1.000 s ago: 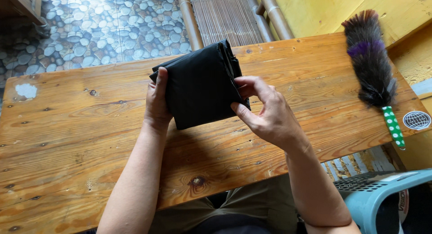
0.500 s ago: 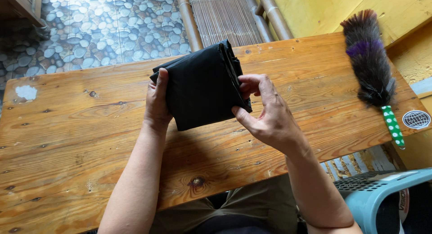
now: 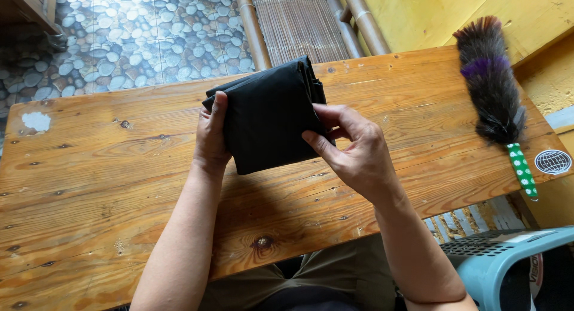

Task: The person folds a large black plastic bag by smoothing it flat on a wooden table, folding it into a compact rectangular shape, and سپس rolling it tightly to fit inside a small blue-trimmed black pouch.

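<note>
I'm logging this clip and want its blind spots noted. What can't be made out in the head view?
- Folded black cloth: its kind stays unclear, since the folds hide the inside.
- Left hand: fingers lie behind the cloth; only the thumb shows.
- Feather duster: handle end too small to read.
- Blue plastic basket: cut off by the frame's bottom right corner.
- Wooden table: left end runs past the frame edge.

Wooden table (image 3: 89,185) carries a feather duster (image 3: 491,90) near its right edge
</note>
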